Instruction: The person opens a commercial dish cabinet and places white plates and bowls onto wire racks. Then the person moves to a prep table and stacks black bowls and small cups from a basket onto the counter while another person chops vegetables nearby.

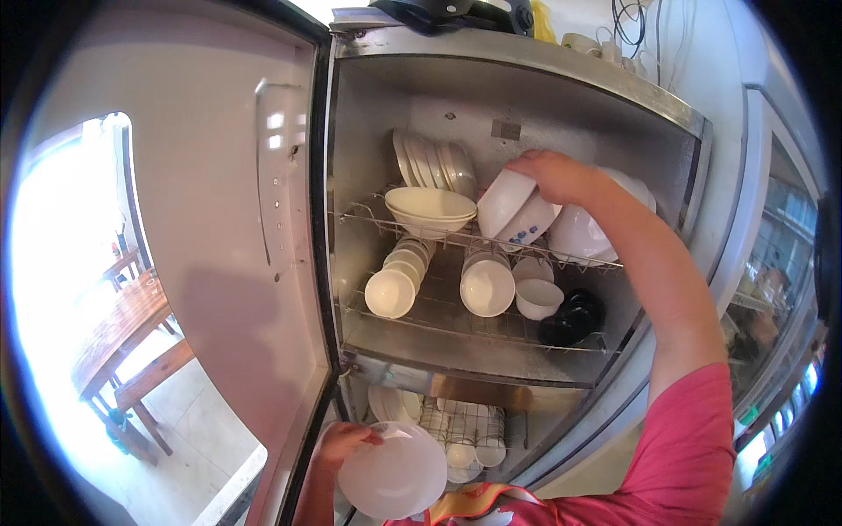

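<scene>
My left hand point(345, 442) grips the rim of a round white plate or shallow bowl point(395, 472), low in front of my body. Up at the top wire shelf point(442, 239), my right hand point(559, 176) has its fingers over the upper edge of a tilted white bowl point(505, 200). A white bowl with blue decoration point(534, 225) leans against that one. Large white bowls point(582, 230) stand to the right, partly behind my forearm. On the left are two stacked oval dishes point(431, 207), with a row of upright white plates point(421, 158) behind them.
On the lower rack sit nested small white bowls point(389, 292), another row of bowls point(487, 289) and black dishes point(571, 319). The cabinet door point(223, 197) hangs open at left. A lower compartment holds more dishes point(460, 454). Outside stands a wooden table point(125, 322).
</scene>
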Tool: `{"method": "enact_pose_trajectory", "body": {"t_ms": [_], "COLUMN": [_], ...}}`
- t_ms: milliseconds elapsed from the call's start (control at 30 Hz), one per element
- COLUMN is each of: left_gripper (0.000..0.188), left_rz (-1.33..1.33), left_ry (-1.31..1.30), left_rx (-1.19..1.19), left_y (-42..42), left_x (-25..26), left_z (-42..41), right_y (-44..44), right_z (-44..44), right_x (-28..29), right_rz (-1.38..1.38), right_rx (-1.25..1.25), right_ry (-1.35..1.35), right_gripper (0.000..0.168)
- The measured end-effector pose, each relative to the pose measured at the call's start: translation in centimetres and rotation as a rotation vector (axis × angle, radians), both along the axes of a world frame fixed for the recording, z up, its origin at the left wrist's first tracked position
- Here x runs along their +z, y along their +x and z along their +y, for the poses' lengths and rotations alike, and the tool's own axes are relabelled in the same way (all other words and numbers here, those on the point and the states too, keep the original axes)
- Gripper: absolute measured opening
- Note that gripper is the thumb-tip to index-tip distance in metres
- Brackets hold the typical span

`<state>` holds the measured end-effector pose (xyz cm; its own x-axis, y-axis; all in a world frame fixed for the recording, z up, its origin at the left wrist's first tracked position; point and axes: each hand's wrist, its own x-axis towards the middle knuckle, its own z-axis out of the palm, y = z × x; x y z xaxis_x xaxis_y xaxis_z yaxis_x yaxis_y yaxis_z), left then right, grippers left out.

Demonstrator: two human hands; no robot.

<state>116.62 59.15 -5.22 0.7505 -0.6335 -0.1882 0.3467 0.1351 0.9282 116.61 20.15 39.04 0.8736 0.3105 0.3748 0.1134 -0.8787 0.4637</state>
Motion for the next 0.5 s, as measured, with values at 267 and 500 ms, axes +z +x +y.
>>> {"method": "enact_pose_trajectory", "body": {"t_ms": [267,500], "left_gripper": [0.022,0.018], "left_rz": [-0.057,0.016], "left_ry": [-0.133,-0.496], "left_rx": [0.303,0.513], "left_y": [-1.4,-3.8], "left_x": [0.8,4.2], "left_z": [-2.9,-4.5], "right_y": [-2.9,-9.6], "right_z": [1.7,13.1], "right_x": [0.3,-9.1], "right_rz": [-0.065,0.152], "right_rx": [-0.014,0.309], "right_ry": [0.117,0.225], "right_gripper": [0.046,0.045]}}
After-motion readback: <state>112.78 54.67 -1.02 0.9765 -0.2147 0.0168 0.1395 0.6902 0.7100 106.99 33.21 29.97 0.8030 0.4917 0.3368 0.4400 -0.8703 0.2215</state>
